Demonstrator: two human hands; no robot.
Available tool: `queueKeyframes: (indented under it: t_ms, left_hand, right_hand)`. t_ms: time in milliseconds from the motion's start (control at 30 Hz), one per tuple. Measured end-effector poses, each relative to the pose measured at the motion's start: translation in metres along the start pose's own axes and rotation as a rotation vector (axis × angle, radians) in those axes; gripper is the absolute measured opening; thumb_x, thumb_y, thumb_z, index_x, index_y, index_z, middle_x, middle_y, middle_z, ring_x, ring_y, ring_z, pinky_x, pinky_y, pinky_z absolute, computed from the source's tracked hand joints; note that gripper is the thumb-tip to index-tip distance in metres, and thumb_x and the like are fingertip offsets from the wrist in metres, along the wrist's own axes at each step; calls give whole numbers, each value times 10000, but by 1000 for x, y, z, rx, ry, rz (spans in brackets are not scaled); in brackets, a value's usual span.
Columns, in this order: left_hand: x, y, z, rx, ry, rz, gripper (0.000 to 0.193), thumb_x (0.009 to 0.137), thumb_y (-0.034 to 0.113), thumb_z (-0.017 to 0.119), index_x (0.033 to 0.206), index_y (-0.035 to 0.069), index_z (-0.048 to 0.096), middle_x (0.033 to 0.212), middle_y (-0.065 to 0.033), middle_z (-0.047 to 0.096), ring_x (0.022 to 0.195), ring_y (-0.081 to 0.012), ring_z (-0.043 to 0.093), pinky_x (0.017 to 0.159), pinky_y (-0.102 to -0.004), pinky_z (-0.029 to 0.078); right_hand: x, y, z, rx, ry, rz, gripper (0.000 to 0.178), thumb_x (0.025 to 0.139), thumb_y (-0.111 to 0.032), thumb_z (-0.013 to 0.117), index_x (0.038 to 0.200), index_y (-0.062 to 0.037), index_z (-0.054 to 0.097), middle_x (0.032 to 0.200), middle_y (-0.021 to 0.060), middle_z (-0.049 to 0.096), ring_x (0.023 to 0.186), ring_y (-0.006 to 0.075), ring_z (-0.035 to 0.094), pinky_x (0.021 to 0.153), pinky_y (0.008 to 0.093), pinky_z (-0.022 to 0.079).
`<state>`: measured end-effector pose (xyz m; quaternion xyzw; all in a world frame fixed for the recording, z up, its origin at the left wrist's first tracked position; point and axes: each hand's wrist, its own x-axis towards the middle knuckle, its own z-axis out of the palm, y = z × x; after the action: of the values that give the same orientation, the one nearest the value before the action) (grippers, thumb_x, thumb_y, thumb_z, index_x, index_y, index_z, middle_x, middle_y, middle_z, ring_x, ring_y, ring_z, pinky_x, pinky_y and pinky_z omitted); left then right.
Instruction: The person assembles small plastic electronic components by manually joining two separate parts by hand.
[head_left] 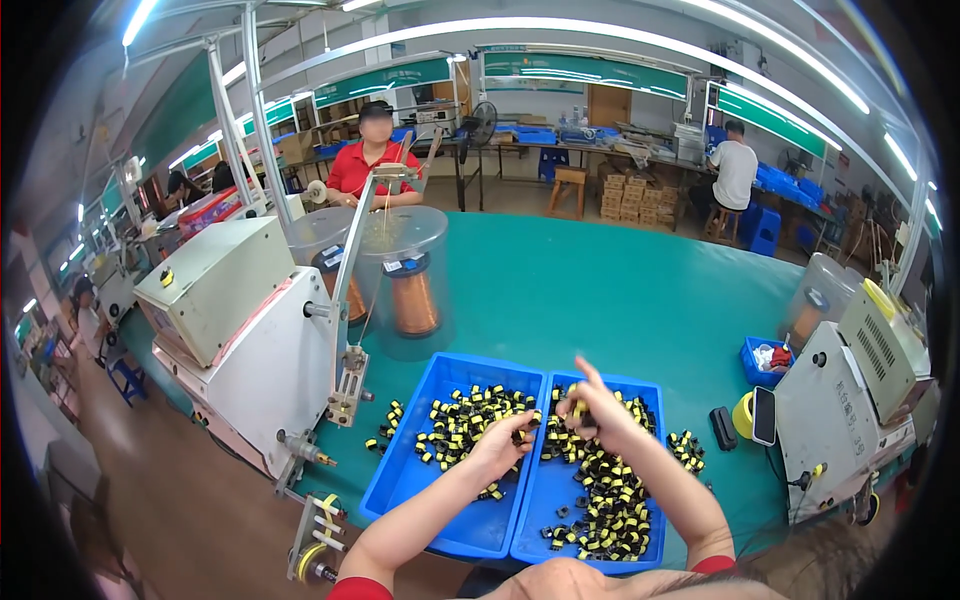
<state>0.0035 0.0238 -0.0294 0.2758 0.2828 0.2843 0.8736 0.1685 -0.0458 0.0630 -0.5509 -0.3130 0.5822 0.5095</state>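
Two blue trays stand side by side on the green table, each with a heap of small black coil bobbins wrapped in yellow tape. Over the inner edge of the left tray [395, 480], my left hand [497, 443] is closed, with a black-and-yellow coil bobbin [519, 436] at its fingertips. My right hand [603, 408] hangs over the far part of the right tray [535, 515], one finger stretched out and the others curled. Something dark shows below its curled fingers; what it is, I cannot make out. The bobbin heap [612, 500] lies under my right forearm.
Winding machines stand at the left [245, 350] and right [850, 400]. Clear tubs hold copper wire spools [413, 305]. More bobbins [686, 452] lie beside the trays, near a phone [763, 415] and a small blue bin [752, 372]. A person in red [360, 172] sits across the table.
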Motion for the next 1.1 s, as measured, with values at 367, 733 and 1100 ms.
queueKeyframes:
  t_ms: [367, 733, 1100]
  left_hand:
    - [-7, -1, 7, 90, -84, 3, 236, 872, 187, 573, 1080, 78, 548, 913, -5, 573, 687, -83, 464, 594, -215, 371]
    - [-13, 1, 16, 101, -81, -7, 274, 848, 211, 619, 1079, 74, 565, 905, 17, 578, 687, -69, 462, 577, -206, 355]
    - [-19, 11, 23, 94, -53, 204, 285, 849, 205, 633, 1050, 66, 486, 862, 6, 517, 676, -58, 442, 551, -199, 334]
  right_hand:
    - [44, -106, 4, 104, 94, -374, 751, 840, -117, 436, 1438, -242, -1, 757, 79, 560, 515, 98, 441, 362, 181, 298]
    - [32, -86, 5, -61, 64, -308, 483, 848, -179, 408, 1322, -131, 328, 743, 51, 569, 532, 79, 438, 378, 198, 267]
    - [-44, 53, 26, 141, -131, 155, 258, 933, -317, 403, 1078, -123, 491, 731, 34, 528, 531, 84, 416, 389, 198, 236]
